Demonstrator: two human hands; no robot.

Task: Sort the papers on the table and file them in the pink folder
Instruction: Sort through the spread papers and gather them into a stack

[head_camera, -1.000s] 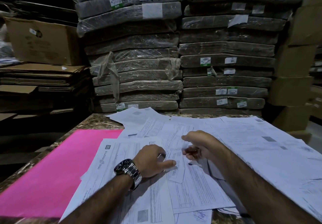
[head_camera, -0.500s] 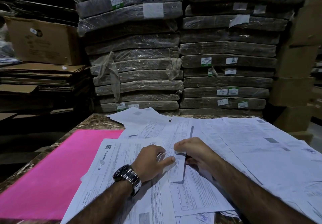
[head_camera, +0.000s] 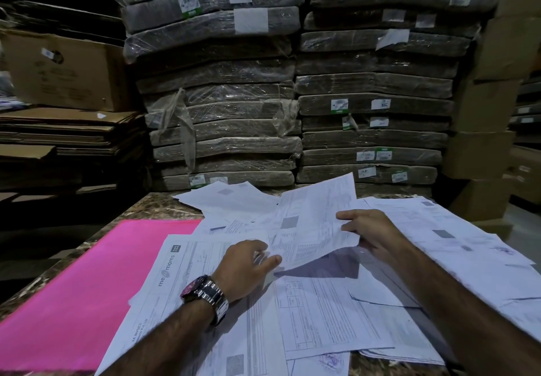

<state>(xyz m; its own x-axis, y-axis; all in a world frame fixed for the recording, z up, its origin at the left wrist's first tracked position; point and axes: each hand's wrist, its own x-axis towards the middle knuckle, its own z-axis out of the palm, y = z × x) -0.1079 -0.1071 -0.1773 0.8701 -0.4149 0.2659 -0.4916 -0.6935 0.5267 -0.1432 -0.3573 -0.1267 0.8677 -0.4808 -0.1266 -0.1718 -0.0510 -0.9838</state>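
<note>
Pink card folder (head_camera: 87, 273) lies flat at the lower left of the frame on the brown marbled table (head_camera: 153, 207), loose white papers (head_camera: 322, 317) overlapping its right edge; nothing looks filed yet. One white printed sheet (head_camera: 316, 223), centre, is raised above them, my right hand (head_camera: 373, 236) pinching its right edge. My left hand (head_camera: 244, 264) touches its lower corner; whether those fingers grip, I cannot tell. Sorting seems barely begun.

Two tall stacks of plastic-wrapped bundles (head_camera: 222, 118) stand behind the marbled counter (head_camera: 152, 208). Left, a cardboard box (head_camera: 64, 71) sits on flattened cardboard (head_camera: 67, 129); right, stacked cartons (head_camera: 480, 153). Lighting dim.
</note>
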